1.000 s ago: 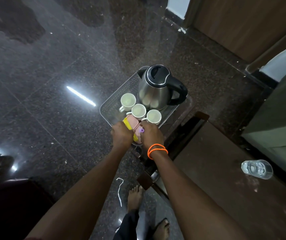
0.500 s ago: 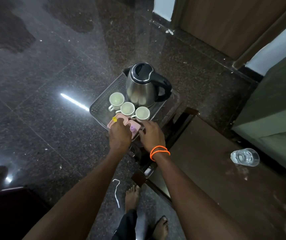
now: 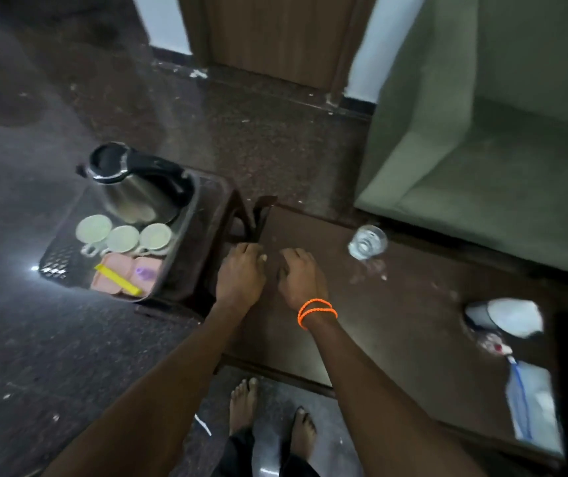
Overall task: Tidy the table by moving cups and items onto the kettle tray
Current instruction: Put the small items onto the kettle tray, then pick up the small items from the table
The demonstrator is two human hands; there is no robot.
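Both hands hung over the near-left corner of the brown table (image 3: 396, 339), palms down. Left hand (image 3: 239, 277) had fingers curled loosely, pinching nothing visible; right hand (image 3: 299, 275), with an orange band (image 3: 316, 312) at the wrist, likewise loosely curled and seemingly empty, though its underside was out of sight. The tray (image 3: 57, 259) sat well left of the hands on a low stand, carrying the kettle (image 3: 134, 187), three pale cups (image 3: 122, 238) in a row, and a pink packet (image 3: 128, 277) with a yellow stick (image 3: 117, 279) across it. Left on the table: a clear glass (image 3: 367, 243) toward the far edge, a white bundle (image 3: 506, 318) and a plastic bag (image 3: 532, 401) at the right end. Likely risks: the glass looked to lie tipped near the edge and could roll off under a hasty reach; the tray was crowded, so another item might knock a cup; the tray overhung its stand and could tip. Motion blur smeared the right-hand items; their contents could not be made out. The bag ran close to the frame edge.
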